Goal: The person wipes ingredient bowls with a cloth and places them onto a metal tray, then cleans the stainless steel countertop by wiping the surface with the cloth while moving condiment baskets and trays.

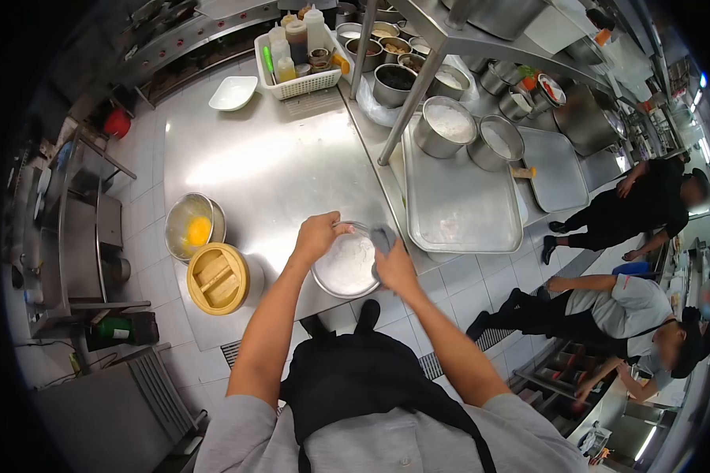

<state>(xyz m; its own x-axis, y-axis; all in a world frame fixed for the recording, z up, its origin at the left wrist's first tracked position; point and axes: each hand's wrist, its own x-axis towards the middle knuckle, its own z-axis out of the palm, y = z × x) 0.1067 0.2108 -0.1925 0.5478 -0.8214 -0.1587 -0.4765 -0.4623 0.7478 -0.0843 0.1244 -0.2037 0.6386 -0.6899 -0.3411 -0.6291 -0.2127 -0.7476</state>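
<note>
A round metal bowl with white powder [345, 266] stands at the near edge of the steel table. My left hand [319, 237] is closed at the bowl's far left rim, with a thin metal piece at its fingertips that I cannot make out fully. On the right side of the bowl, my right hand [394, 264] is closed on a grey cloth [383, 240] against the rim. To the left are a metal bowl with yellow egg [198, 230] and a container with a yellow-brown lid [218, 278].
A white basket of bottles [301, 85] and a white dish [233, 93] sit at the table's far side. Right of the table are a metal tray [464, 201], pots of powder [446, 122] and a shelf post [409, 135]. Two people stand farther right.
</note>
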